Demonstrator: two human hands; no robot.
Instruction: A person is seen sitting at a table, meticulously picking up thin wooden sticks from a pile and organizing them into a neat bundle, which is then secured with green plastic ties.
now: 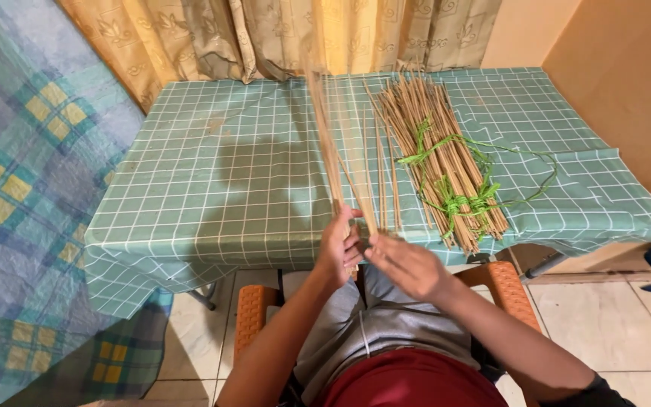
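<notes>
Head view showed a seated person at a table edge [190,260], with both hands raised over the near rim of the green checked cloth [212,181]. The left hand [338,249] was closed around the lower ends of a small sheaf of thin tan sticks [333,143], fingers curled tight on them, so the sticks rose from that grip and fanned away toward the curtain [280,34]. The right hand [408,265] lay just beside the left, its fingers stretched out flat and loosely spread, tips touching the sticks at the point where they left the other fist; it gripped nothing that could be made out. Beyond the right fingertips and off to their outer side lay the larger bundle of sticks [435,162] on the cloth, bound at two places with bright green string [457,200], whose loose end trailed away across the checks. A few single sticks lay between that bundle and the held sheaf. Judging from the pose, the step in hand was the sorting or evening-up of a handful of sticks taken from the supply. The next move, as it seemed, would call for a firm left grip while the right fingers picked or aligned one stick without scattering the rest. Orange chair arms [254,309] showed below the wrists.
</notes>
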